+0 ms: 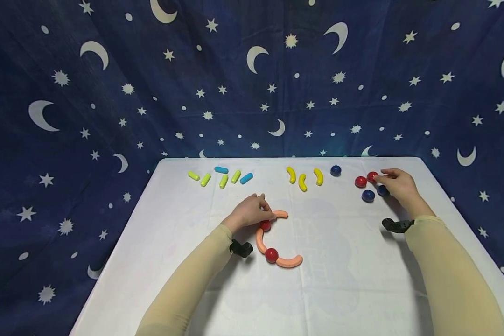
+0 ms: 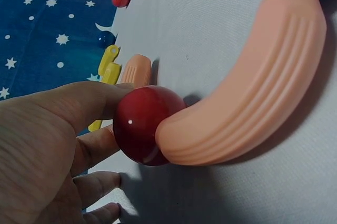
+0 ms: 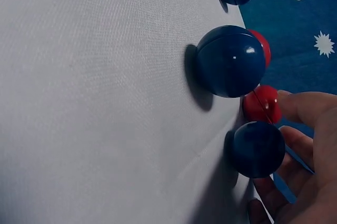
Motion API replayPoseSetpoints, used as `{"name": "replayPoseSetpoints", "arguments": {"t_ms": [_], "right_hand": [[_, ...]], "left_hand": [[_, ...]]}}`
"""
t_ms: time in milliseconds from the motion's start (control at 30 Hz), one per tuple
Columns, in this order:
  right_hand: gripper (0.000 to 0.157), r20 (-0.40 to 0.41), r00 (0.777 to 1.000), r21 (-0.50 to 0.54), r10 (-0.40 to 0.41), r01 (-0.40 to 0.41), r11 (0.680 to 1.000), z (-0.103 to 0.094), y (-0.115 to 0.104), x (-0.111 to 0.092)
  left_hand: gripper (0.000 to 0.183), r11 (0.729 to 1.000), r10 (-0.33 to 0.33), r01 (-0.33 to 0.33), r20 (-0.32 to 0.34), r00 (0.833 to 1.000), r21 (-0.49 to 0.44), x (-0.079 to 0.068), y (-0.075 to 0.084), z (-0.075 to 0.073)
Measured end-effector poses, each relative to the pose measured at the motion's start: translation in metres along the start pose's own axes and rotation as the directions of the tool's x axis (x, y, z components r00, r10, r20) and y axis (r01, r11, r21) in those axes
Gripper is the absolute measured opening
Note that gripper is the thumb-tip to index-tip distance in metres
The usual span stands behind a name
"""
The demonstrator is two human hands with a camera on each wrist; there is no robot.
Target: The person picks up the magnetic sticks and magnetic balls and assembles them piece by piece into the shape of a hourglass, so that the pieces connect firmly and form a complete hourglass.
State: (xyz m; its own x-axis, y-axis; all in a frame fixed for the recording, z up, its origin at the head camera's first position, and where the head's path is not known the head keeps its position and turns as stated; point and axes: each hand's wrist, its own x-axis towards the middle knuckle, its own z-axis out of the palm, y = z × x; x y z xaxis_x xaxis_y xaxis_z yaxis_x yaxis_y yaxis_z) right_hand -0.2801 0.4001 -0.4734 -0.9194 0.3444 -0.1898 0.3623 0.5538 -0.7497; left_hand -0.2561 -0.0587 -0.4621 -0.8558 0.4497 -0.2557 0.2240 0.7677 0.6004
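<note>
My left hand pinches a glossy red ball between thumb and fingers. A peach-coloured ribbed curved piece joins this ball to a lower red ball. From the lower ball another peach curved piece extends right, and an upper one lies at my left fingertips. Together they form a C-shaped chain on the table. At the back right, my right hand pinches a loose red ball. Beside its fingers sits a dark blue ball, with a second red ball nearby.
Along the white table's far side lie several lime-green sticks, blue sticks and yellow curved pieces. Two more dark blue balls stand at the right, one nearer and one farther back. A star-patterned curtain hangs behind.
</note>
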Motion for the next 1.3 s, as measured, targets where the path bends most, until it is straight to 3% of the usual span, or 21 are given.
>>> {"name": "replayPoseSetpoints", "arguments": {"t_ms": [267, 533, 700, 867, 967, 1067, 1300], "right_hand": [[0.076, 0.050, 0.999, -0.018, 0.001, 0.000, 1.000, 0.000, 0.000, 0.000], [0.068, 0.060, 0.998, -0.046, -0.023, 0.026, 0.999, 0.000, 0.003, -0.001], [0.066, 0.021, 1.000, -0.092, -0.014, 0.016, 0.996, 0.000, 0.005, -0.002], [0.068, -0.071, 0.997, -0.066, -0.018, 0.013, 0.998, -0.002, 0.003, -0.004], [0.070, -0.135, 0.990, -0.024, -0.050, 0.047, 0.999, -0.003, -0.007, -0.008], [0.071, -0.150, 0.981, 0.008, -0.122, 0.124, 0.992, 0.000, -0.021, -0.018], [0.062, -0.023, 0.952, 0.050, -0.306, 0.307, 0.950, 0.036, -0.050, -0.054]], "left_hand": [[0.018, 1.000, -0.004, 0.004, 0.002, 1.000, -0.007, -0.001, 0.001, 0.001], [0.020, 1.000, 0.006, -0.006, -0.001, 1.000, -0.010, -0.002, 0.002, 0.002], [0.020, 1.000, 0.003, -0.003, 0.005, 1.000, -0.005, -0.002, 0.003, 0.003], [0.021, 1.000, 0.005, -0.005, 0.009, 1.000, 0.002, -0.002, 0.006, 0.002], [0.021, 1.000, -0.001, 0.001, 0.009, 1.000, -0.004, -0.002, 0.006, 0.001], [0.022, 1.000, -0.022, 0.022, 0.012, 1.000, -0.012, -0.003, 0.005, 0.001], [0.024, 0.999, -0.040, 0.040, 0.020, 0.999, -0.015, -0.002, 0.002, 0.001]]}}
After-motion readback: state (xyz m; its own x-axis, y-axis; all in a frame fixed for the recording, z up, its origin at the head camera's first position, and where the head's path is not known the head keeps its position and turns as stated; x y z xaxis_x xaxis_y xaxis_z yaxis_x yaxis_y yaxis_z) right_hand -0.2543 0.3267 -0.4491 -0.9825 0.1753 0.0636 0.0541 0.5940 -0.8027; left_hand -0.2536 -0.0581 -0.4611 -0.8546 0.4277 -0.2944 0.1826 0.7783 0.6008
